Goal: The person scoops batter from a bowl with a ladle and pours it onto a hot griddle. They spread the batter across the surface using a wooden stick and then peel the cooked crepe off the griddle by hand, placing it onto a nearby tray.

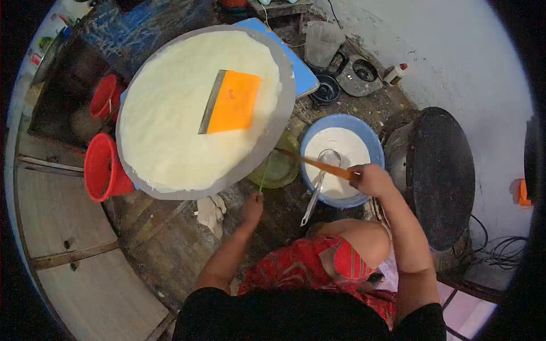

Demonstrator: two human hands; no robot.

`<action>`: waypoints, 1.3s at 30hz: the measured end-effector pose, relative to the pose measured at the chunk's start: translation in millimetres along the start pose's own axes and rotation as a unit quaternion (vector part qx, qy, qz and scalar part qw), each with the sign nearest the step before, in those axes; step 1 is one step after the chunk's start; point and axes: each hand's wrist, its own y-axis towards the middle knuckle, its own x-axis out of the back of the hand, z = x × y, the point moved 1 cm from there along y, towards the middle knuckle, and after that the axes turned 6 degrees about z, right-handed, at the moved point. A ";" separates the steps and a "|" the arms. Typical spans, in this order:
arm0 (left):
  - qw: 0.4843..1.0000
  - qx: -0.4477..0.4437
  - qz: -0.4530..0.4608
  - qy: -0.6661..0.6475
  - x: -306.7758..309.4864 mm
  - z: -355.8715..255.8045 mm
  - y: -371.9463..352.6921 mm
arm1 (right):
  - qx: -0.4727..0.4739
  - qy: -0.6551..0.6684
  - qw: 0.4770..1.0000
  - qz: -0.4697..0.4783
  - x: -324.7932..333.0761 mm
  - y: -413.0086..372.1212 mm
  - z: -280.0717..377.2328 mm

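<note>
My right hand (pixel 372 181) is closed on the handle end of a long flat wooden spatula (pixel 327 166), which slants left over a blue basin (pixel 375 142) of white batter (pixel 345 137). A metal ladle (pixel 311 206) rests in that basin, its handle over the near rim. My left hand (pixel 253 208) is closed around a thin green stick (pixel 263 177) pointing up at a yellowish see-through bowl (pixel 282 177). The spatula's dark far end overlaps the bowl. Beyond my left hand, pale round flatbreads (pixel 170 113) cover a large grey disc (pixel 205 190), with an orange scraper (pixel 236 102) lying on top.
A dark round griddle (pixel 441 179) stands at the right by the wall. Red buckets (pixel 116 182) are at the left, and a white cloth (pixel 211 215) lies below the disc. At the back are a blue board (pixel 304 77), a clear jug (pixel 322 44) and a bottle (pixel 395 74).
</note>
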 end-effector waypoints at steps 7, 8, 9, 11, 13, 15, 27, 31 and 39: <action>0.997 -0.064 0.017 0.047 19.3 -6.1 -38.7 | -0.006 0.297 0.954 -0.035 -9.5 -60.6 -44.7; 0.996 -0.019 0.087 -0.015 14.6 -2.0 -39.7 | -0.015 0.350 0.936 -0.042 -14.8 -70.4 -47.1; 0.985 0.026 0.156 -0.076 10.7 0.5 -42.2 | -0.013 0.348 0.937 -0.041 -20.6 -77.3 -49.8; 0.986 0.020 0.162 -0.048 14.8 -18.2 -50.0 | -0.023 0.440 0.895 -0.066 -32.4 -89.4 -58.0; 0.985 0.011 0.169 -0.019 10.5 -26.7 -53.0 | 0.013 0.419 0.902 -0.102 -43.9 -98.2 -64.8; 0.988 -0.038 0.147 -0.005 3.5 -30.4 -52.0 | -0.025 0.460 0.883 -0.086 -49.5 -110.2 -69.3; 0.993 -0.062 0.056 -0.083 8.1 -92.9 -60.8 | -0.031 0.505 0.851 -0.143 -91.5 -143.0 -95.9; 0.984 -0.078 0.011 -0.162 12.1 -102.5 -56.2 | -0.062 0.493 0.858 -0.132 -92.1 -152.8 -93.5; 0.984 -0.001 0.120 -0.129 8.8 -59.7 -66.0 | -0.084 0.479 0.863 -0.138 -116.1 -165.7 -108.2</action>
